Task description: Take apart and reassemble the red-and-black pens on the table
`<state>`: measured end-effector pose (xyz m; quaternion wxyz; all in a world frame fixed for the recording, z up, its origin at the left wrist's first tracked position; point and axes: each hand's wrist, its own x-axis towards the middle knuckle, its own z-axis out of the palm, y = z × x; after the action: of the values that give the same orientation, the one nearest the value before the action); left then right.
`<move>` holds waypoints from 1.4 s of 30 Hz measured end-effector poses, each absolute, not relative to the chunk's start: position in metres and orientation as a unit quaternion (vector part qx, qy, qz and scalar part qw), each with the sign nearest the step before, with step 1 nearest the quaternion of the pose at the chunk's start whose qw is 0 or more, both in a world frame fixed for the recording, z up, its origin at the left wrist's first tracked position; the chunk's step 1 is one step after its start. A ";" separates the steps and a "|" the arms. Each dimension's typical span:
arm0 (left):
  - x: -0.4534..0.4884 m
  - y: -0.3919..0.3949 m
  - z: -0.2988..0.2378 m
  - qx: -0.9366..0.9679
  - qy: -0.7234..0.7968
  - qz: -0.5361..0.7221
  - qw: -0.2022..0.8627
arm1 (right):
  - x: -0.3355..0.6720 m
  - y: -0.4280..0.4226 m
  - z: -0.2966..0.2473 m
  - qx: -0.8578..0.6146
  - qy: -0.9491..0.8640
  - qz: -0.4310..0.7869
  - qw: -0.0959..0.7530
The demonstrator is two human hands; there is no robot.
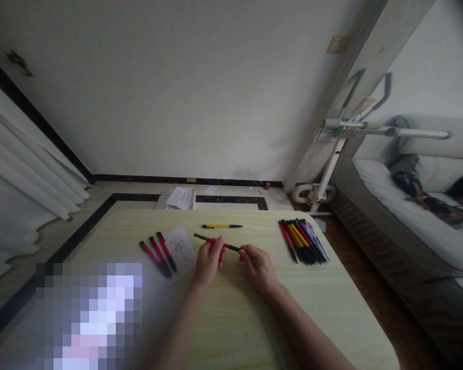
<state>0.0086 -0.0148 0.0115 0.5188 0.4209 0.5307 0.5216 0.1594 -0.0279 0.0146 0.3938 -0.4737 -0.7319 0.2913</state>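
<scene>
- Surface [224,318]: smooth, pale, wood-grained, with a low sheen.
- Red pen [206,237] held over its middle: smooth plastic by its look.
- Yellow pen [219,226] near the far edge: likewise plastic, smooth.
- Pens [303,242] by the right edge: plastic-looking barrels, black parts duller.
- Three red pens [164,251] towards the left edge: plastic-looking, black parts dark and dull.
- Sheet [183,244] beside them: thin, matt paper.
- Papers [180,197] beyond the far edge: matt, loose sheets.
- Wall [196,92]: matt, mostly smooth.
- Curtain [23,190]: soft, folded cloth.
- Exercise machine [331,167]: smooth, painted-looking metal frame.
- Floor [343,241] past the right edge: brown, wood-like.
</scene>
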 end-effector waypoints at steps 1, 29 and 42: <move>0.009 -0.015 0.012 0.419 0.531 0.521 0.521 | 0.159 -0.028 0.014 -0.477 -0.729 0.296 0.391; 0.006 -0.018 0.015 0.443 0.490 0.511 0.550 | 0.156 -0.031 0.015 -0.486 -0.688 0.392 0.370; 0.007 -0.017 0.005 0.428 0.549 0.516 0.499 | 0.156 -0.031 0.016 -0.469 -0.735 0.315 0.374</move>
<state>0.0066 -0.0170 0.0047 0.4993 0.4279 0.5488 0.5162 0.1558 -0.0315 0.0163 0.3740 -0.4688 -0.7355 0.3152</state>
